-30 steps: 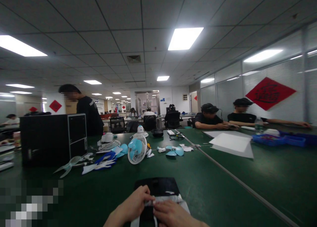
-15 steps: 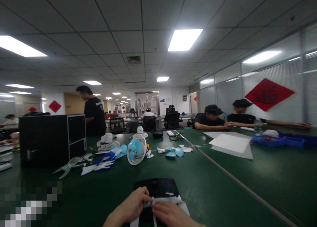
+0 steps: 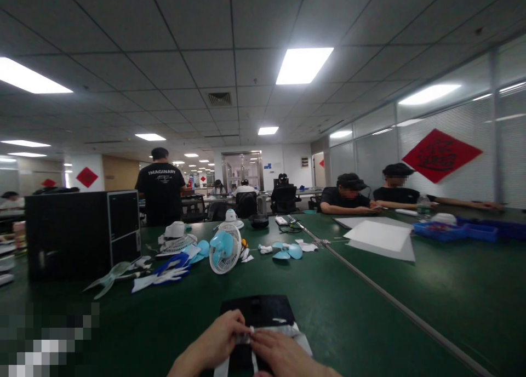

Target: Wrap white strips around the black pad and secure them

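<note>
At the table's near edge lies a flat black item (image 3: 267, 307) with white strips, of a kind I cannot make out. My left hand (image 3: 219, 336) comes in from the left, thumb and fingers pinched on a small whitish end of the cross strip (image 3: 283, 329). On the other side, my right hand (image 3: 283, 352) rests flat over the same strip, fingers stretched out and pointing left. Its fingertips nearly meet those of my left hand. Both palms hide much of the strip and the lower half of the black item.
Beyond my hands stand a small fan (image 3: 225, 249), loose blue fan blades (image 3: 287, 251) and work gloves (image 3: 164, 275). A black computer case (image 3: 69, 234) is at left. White sheets (image 3: 380, 235) and blue trays (image 3: 441, 230) lie at right. Two co-workers (image 3: 347, 196) sit behind them.
My hands hold nearly the same pose on the black item. The view has shifted slightly. A standing person in the back has turned their back toward me.
</note>
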